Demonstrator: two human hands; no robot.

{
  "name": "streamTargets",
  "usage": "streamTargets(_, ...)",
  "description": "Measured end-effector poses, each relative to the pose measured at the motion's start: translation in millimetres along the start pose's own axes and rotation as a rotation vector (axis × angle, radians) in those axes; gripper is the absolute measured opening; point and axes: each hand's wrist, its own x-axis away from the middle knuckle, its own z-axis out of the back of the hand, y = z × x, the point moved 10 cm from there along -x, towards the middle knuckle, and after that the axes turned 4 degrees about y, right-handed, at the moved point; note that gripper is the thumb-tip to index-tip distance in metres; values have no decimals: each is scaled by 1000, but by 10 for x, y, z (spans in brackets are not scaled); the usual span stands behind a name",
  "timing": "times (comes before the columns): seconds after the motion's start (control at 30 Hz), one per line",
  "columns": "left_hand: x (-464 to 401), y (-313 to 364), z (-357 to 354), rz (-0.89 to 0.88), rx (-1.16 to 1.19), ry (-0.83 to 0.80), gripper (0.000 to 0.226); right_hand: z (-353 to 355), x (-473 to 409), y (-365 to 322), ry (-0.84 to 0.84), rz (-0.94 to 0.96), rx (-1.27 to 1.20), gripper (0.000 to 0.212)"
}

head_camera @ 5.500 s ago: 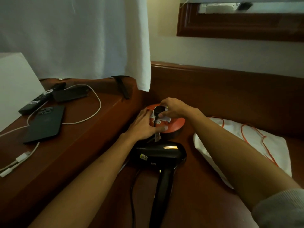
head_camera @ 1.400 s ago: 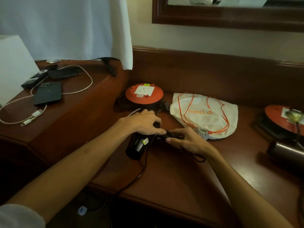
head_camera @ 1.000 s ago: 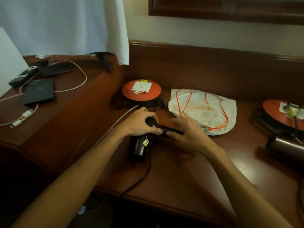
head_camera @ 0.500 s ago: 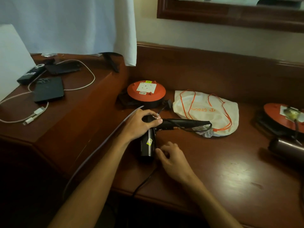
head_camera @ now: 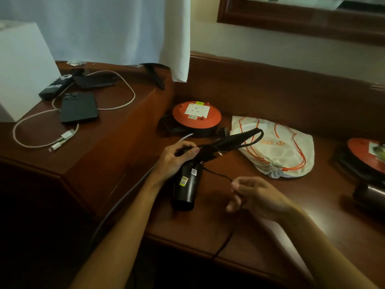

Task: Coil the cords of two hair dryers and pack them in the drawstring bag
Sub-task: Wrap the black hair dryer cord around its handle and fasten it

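The left hand grips the black plastic hair dryer near the wooden table's front edge; the right hand pinches its thin black cord.

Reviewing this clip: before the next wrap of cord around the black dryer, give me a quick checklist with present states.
1. Left hand holds the black hair dryer steady: ok.
2. Right hand has a grip on the cord: ok, pinched.
3. Cord fully up on the desk: not ok, it hangs over the front edge.
4. Cord unplugged from the orange reel socket: ok, socket bare.
5. Drawstring bag open: not ok, its mouth is cinched.
6. Plug end free: cannot tell.
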Motion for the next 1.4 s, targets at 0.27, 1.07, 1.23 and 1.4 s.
streamTargets(0.27,94,186,-335,-154,-348,-168,20,605,-567,-520,259,13,855,24)
streamTargets(1.07,103,296,-699,-217,-814,-83,26,-79,274,-728,-347,-99,570,32)
streamTargets(1.23,128,297,-650,-182,-764,-31,23,-114,513,-735,-320,61,890,36)
streamTargets(1.4,165,264,-436,-142,-636,152,19,-440,537,-662,-2,472,1117,22)
